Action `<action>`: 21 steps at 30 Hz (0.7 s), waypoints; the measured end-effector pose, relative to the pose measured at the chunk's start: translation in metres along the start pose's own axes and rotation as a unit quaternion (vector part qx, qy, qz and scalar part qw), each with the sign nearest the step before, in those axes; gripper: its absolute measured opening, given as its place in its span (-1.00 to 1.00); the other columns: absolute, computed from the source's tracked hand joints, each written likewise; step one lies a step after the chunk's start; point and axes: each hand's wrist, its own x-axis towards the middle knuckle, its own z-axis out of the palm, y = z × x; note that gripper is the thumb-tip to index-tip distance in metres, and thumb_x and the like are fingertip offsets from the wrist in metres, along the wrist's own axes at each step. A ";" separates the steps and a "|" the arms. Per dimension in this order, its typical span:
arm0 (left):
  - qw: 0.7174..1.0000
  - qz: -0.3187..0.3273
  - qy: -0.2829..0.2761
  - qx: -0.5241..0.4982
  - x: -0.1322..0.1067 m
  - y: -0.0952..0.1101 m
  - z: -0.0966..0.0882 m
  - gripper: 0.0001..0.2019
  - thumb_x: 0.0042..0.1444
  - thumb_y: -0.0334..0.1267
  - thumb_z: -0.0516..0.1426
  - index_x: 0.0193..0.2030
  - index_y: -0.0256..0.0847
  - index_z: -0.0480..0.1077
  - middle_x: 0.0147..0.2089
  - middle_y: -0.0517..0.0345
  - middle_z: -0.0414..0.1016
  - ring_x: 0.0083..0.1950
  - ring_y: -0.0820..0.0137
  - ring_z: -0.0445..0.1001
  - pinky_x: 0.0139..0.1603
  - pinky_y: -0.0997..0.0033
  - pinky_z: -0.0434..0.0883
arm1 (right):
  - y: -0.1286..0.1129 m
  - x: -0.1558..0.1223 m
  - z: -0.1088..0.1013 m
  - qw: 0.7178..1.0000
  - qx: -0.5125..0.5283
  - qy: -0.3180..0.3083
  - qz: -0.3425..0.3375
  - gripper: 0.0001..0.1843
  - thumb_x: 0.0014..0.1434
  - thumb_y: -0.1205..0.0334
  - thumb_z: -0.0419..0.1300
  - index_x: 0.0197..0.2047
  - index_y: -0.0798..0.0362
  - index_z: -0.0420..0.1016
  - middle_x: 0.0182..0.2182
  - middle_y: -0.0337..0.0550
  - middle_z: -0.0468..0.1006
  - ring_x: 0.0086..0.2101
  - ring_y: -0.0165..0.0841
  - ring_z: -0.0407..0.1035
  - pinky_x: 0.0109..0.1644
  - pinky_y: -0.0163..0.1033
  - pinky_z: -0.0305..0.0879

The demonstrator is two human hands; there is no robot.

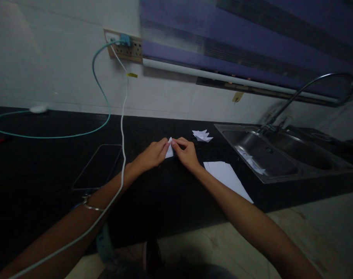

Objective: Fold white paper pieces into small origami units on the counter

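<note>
White cable (122, 128): it is passing in front of the left forearm.
White sheets (229, 178): they are lying flat on the black bench (170, 201), just beside the right forearm.
Phone (97, 166): it is lying on the bench, dark screen upward, near the left forearm.
Left hand (154, 153): thumb and fingers are pinching the small folded paper (169, 152) at its left side.
Right hand (186, 153): fingertips are pinching this same paper near its pointed tip.
Paper's place: it is pointing away from the person, between both hands, over the bench.
Folded pieces (202, 135): they are lying together beyond the right hand.
Steel sink (281, 178): it is occupying the bench's right part.
</note>
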 end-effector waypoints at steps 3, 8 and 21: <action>1.000 0.011 -0.015 0.014 0.000 0.000 -0.002 -0.75 0.37 -0.15 -0.07 -0.26 -0.16 0.31 -0.42 0.14 0.41 -0.45 0.39 0.40 -0.42 0.40 0.19 | 0.001 0.001 -0.002 1.000 0.024 0.002 0.018 -0.79 0.16 0.10 0.26 -0.29 0.02 0.67 -0.43 -0.20 0.46 -0.39 -0.38 0.31 -0.27 -0.24 0.23; 0.999 0.011 -0.025 0.030 0.000 0.001 -0.007 -0.72 0.38 -0.13 -0.11 -0.25 -0.19 0.31 -0.41 0.17 0.38 -0.41 0.40 0.41 -0.39 0.41 0.22 | 0.005 0.003 -0.006 0.979 0.156 -0.040 0.125 -0.73 0.04 0.01 0.34 -0.32 0.06 0.64 -0.46 -0.23 0.47 -0.48 -0.44 0.23 -0.38 -0.28 0.17; 0.996 0.055 -0.041 0.062 0.000 -0.001 -0.009 -0.71 0.39 -0.19 -0.12 -0.24 -0.22 0.35 -0.39 0.14 0.41 -0.40 0.42 0.40 -0.36 0.41 0.26 | 0.000 0.003 -0.002 0.979 0.141 0.032 0.144 -0.69 -0.07 0.02 0.42 -0.35 0.08 0.59 -0.50 -0.24 0.47 -0.56 -0.49 0.21 -0.51 -0.31 0.10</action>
